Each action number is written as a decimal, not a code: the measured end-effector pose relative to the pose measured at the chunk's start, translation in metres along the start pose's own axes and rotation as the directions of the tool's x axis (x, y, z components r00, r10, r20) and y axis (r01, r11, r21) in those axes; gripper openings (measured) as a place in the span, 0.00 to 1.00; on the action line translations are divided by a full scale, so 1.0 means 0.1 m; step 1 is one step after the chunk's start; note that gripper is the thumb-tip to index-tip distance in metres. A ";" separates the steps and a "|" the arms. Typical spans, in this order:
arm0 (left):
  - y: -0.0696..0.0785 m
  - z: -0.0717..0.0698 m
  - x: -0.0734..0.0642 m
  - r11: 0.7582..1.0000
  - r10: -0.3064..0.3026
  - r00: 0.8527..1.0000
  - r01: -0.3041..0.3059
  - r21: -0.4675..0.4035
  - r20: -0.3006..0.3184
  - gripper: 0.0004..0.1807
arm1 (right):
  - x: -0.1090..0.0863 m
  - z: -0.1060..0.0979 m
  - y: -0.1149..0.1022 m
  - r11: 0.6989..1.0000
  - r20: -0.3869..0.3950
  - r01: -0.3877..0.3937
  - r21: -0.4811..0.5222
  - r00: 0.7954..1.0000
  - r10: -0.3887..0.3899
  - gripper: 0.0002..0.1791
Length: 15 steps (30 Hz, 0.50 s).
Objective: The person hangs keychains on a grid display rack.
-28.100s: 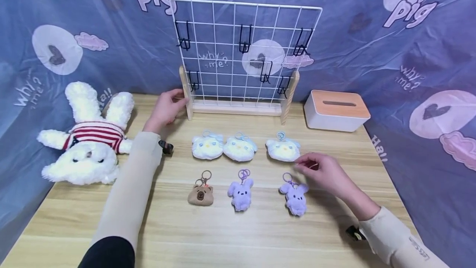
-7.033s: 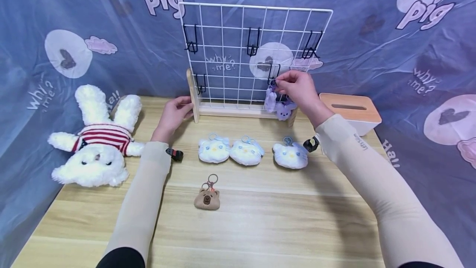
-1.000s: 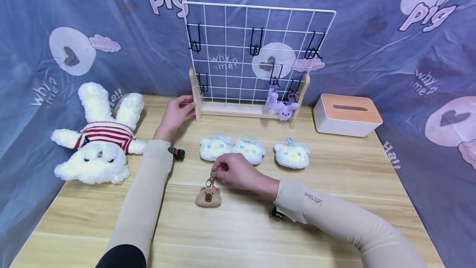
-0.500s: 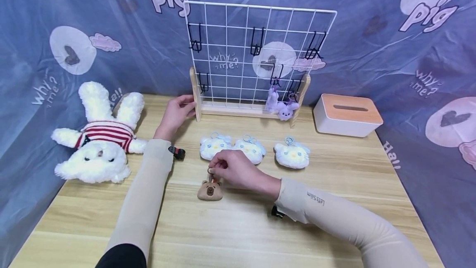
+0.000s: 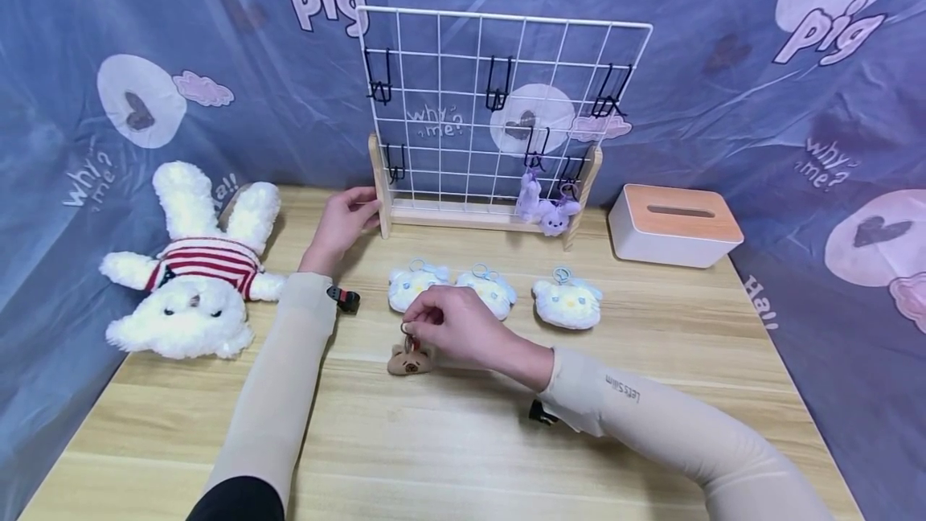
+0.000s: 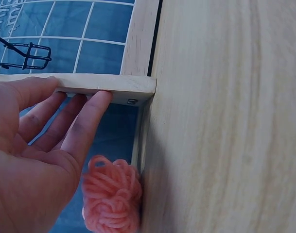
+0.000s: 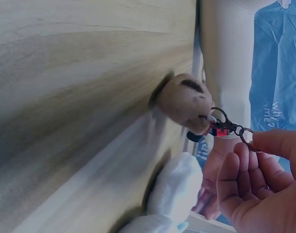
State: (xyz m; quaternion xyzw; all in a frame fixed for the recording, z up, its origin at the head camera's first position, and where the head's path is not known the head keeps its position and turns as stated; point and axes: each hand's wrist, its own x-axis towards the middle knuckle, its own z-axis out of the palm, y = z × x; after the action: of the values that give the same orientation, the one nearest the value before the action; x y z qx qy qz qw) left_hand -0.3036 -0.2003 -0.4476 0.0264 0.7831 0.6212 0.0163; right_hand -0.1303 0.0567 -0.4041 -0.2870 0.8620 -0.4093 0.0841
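My right hand [image 5: 463, 326] pinches the metal ring [image 7: 246, 138] of a brown bear-head plush keychain [image 5: 409, 360] between thumb and fingers. The plush is tilted, its ring end raised; whether it still touches the table I cannot tell. At the back, my left hand [image 5: 343, 222] holds the left wooden post [image 6: 113, 83] of a white wire grid rack [image 5: 470, 93], thumb on one face and fingers on the other. Two purple rabbit keychains [image 5: 530, 196] hang from black hooks at the grid's lower right. Other black hooks [image 5: 498, 95] bear nothing.
Three white cat-face plush keychains [image 5: 567, 304] lie in front of the rack. A white box with a wooden lid [image 5: 676, 225] stands back right. A large white plush toy [image 5: 206, 264] in a striped shirt lies left. Pink yarn [image 6: 113, 196] shows behind the post.
Over the last second my right hand has drawn the brown keychain's ring up and slightly back, tipping the plush. Both purple keychains went from the table onto hooks earlier. My left hand stays at the post.
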 end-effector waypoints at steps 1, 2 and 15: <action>0.00 0.00 0.00 1.000 -0.001 1.000 0.001 -0.006 0.001 0.24 | 0.00 -0.01 -0.01 1.000 -0.004 0.000 -0.001 1.000 0.000 0.02; 0.01 0.00 -0.01 1.000 -0.002 1.000 0.002 -0.016 0.001 0.24 | 0.00 -0.01 -0.01 1.000 -0.008 0.001 -0.002 1.000 -0.001 0.02; -0.01 0.00 0.01 1.000 0.002 1.000 -0.002 -0.005 -0.008 0.24 | 0.10 -0.10 -0.08 1.000 -0.036 0.013 0.007 0.999 -0.013 0.02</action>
State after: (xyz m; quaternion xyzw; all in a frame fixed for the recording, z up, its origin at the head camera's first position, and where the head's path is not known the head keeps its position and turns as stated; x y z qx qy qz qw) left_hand -0.3043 -0.2007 -0.4490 0.0247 0.7816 0.6231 0.0127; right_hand -0.1391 0.0535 -0.3910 -0.2848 0.8601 -0.4180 0.0668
